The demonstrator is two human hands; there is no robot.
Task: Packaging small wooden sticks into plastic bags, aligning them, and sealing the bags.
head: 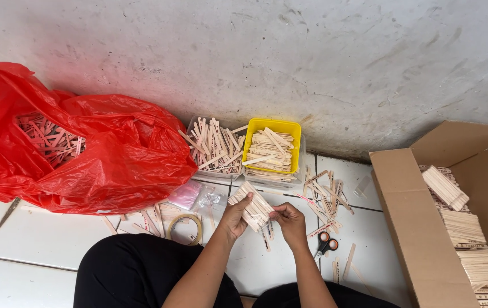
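Note:
My left hand (236, 215) grips a tight bundle of flat wooden sticks (251, 204), held slanted above the white tiled floor. My right hand (289, 219) pinches the lower right end of the same bundle. A few loose sticks (266, 236) lie on the tile just under my hands. My black-clad knees fill the bottom of the view.
A big red plastic bag (113, 154) of sticks sits at left. By the wall stand a clear tub (214, 149) and a yellow tub (272, 145) of sticks. A cardboard box (415, 228) with stacked bundles is at right. Tape roll (185, 229), scissors (327, 243) and scattered sticks (325, 191) lie on the floor.

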